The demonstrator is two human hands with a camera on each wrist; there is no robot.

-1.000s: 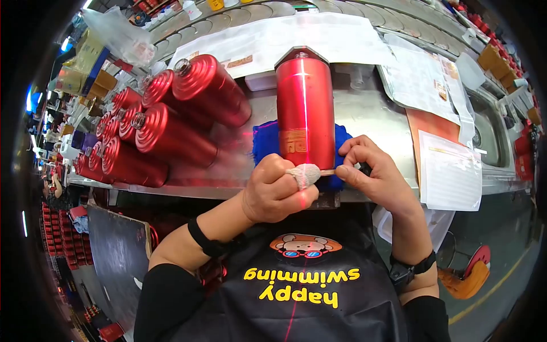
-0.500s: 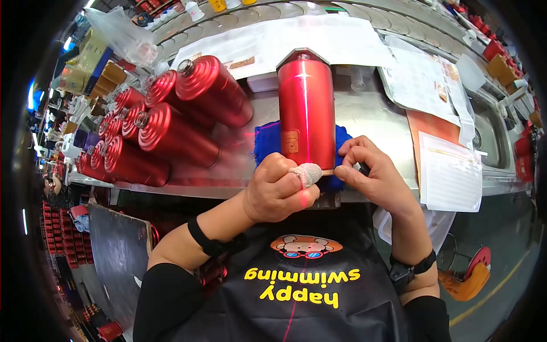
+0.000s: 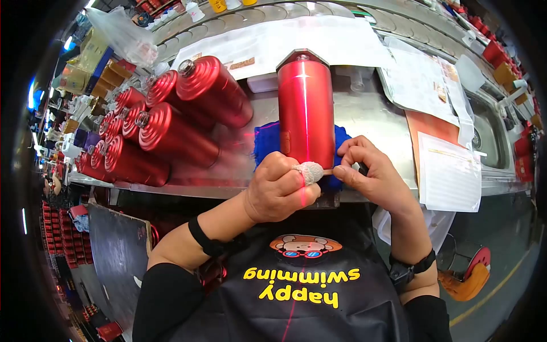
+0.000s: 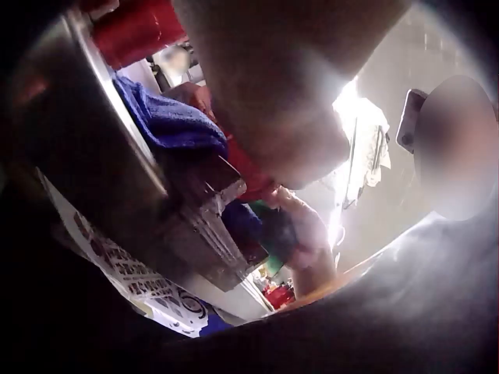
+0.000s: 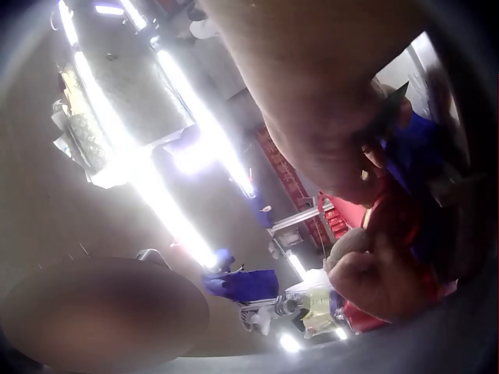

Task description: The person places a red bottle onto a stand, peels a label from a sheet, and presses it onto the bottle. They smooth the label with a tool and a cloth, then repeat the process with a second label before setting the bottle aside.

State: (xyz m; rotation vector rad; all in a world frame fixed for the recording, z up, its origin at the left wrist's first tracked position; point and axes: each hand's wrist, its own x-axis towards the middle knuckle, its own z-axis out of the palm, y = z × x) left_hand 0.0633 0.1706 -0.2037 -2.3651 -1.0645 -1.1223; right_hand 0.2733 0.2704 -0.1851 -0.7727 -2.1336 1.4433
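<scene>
A glossy red bottle (image 3: 306, 108) lies on its side over a blue cloth (image 3: 266, 142), its base end toward the person. At that near end my left hand (image 3: 276, 191) grips the bottle with curled fingers, a white knitted cover (image 3: 310, 172) on one digit. Just right of it, my right hand (image 3: 367, 174) pinches a thin tan strip (image 3: 328, 171) between thumb and forefinger, level with the base edge. Something dark shows inside the right palm. In the right wrist view the left hand (image 5: 382, 280) and its white cover (image 5: 349, 245) appear beside the red bottle.
Several red bottles (image 3: 176, 137) stand grouped at the left of the metal table (image 3: 376, 114). A dark angular support (image 3: 288, 57) is at the bottle's far end. White papers (image 3: 450, 171) lie at the right, near a sink (image 3: 491, 137). A slatted conveyor (image 3: 256, 14) runs behind.
The red bottle has turned about its length: its gold emblem has slid to the left side and is now nearly out of sight. Both hands have stayed almost in place.
</scene>
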